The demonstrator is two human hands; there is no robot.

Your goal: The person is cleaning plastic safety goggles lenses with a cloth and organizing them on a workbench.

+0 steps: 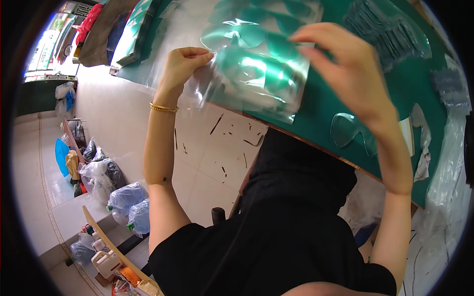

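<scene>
Thumb and fingers of my left hand (186,66) are pinched on the edge of a clear plastic sheet (291,106), possibly a bag. It lies over the green table and hangs past the near edge. Light glares off it, and several rounded, goggle-lens shapes (234,37) show on or under it. My right hand (340,61) is over the sheet's right edge, slightly blurred. Its thumb and fingers are apart with nothing visible between them. Below that hand, a clear lens-shaped piece (349,129) with a nose notch lies on the table, partly hidden by my right forearm.
On the green table (318,121), a plastic-wrapped stack of clear pieces (387,32) lies far right. A grey cloth strip (422,143) lies near the right edge. A stack of flat sheets (134,34) stands far left. Filled plastic bags (126,200) and dark scraps (216,124) are on the floor.
</scene>
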